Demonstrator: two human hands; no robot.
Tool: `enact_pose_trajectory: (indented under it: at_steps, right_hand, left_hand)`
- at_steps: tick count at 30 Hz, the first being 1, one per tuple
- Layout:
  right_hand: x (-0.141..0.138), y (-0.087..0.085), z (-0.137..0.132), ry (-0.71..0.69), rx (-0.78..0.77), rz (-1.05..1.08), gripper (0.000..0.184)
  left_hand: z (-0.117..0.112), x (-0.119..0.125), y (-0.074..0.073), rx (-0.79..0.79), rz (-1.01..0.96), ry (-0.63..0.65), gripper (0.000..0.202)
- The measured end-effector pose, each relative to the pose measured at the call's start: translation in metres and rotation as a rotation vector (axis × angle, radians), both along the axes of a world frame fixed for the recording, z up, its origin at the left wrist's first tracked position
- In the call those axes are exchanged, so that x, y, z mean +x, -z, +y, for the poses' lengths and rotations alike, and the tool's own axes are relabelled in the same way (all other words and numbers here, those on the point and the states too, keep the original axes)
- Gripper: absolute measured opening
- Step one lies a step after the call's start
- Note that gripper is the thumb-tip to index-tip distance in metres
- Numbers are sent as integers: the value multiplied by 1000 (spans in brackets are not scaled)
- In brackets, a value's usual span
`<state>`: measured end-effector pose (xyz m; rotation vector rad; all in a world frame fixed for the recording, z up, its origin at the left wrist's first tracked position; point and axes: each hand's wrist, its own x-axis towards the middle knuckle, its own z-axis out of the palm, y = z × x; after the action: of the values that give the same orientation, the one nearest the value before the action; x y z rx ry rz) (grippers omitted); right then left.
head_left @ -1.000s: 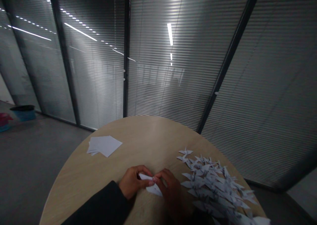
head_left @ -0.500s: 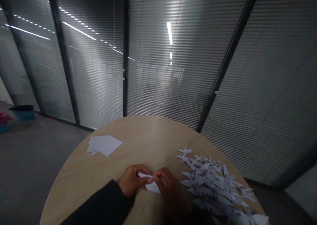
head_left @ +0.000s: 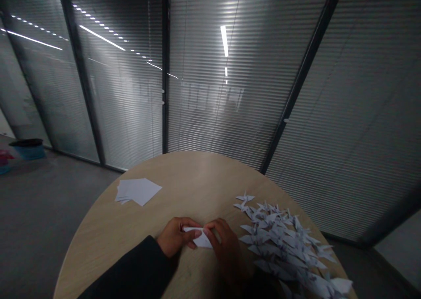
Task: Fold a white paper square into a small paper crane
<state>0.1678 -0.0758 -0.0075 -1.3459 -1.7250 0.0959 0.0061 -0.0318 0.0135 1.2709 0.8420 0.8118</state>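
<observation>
A small folded white paper piece (head_left: 199, 238) lies on the round wooden table (head_left: 184, 185) near its front. My left hand (head_left: 176, 238) pinches the paper's left side, fingers curled over it. My right hand (head_left: 226, 246) presses on the paper's right side with closed fingers. Both hands meet over the paper. A dark sleeve covers my left forearm.
A stack of flat white paper sheets (head_left: 137, 190) lies at the table's left. A heap of several folded paper cranes (head_left: 283, 244) covers the table's right side. Glass walls with blinds stand behind. A blue bin (head_left: 28, 149) sits on the floor at far left.
The hands have shifted slightly on the paper, pressing it flatter against the table. The view has tilted a little; the sheets and cranes have not moved.
</observation>
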Motion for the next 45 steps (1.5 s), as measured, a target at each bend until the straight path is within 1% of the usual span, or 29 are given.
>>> enact_pose_trajectory:
  at_steps: [3,7,11,17,19,23,29,32,35,38,42,45]
  right_hand:
    - [1,0,1,-27,58,10,18]
    - [2,-1,1,-75,103,-23,19]
    - [1,-2,0,-66,135,-76,19]
    - [-4,-6,-7,-93,217,-178,19]
    - [-5,-7,-8,-116,234,-206,16]
    - [-5,-10,-8,-138,238,-233,11]
    - [-4,-9,-6,-110,162,-238,9]
    - [-6,-7,-5,-93,173,-210,5]
    - [-6,-6,-4,-87,203,-196,4]
    - [-6,-6,-3,-97,205,-192,4]
    - [-6,-8,-3,-110,252,-147,7]
    - [-5,-11,-4,-123,232,-108,11]
  left_hand:
    - [3,-2,3,-17,-45,20,48]
    - [5,-3,6,-90,-87,1,49]
    - [4,-3,5,-144,-110,-23,47]
    - [3,-4,3,-177,-145,-77,49]
    - [3,-4,4,-193,-170,-80,49]
    - [3,-5,3,-204,-184,-62,47]
    - [3,-7,3,-231,-195,-1,45]
    - [3,-8,3,-238,-213,30,44]
    - [4,-8,4,-231,-213,30,45]
    - [5,-8,4,-220,-212,19,45]
    - [5,-8,4,-215,-239,21,43]
    - [5,-7,4,-196,-243,21,42]
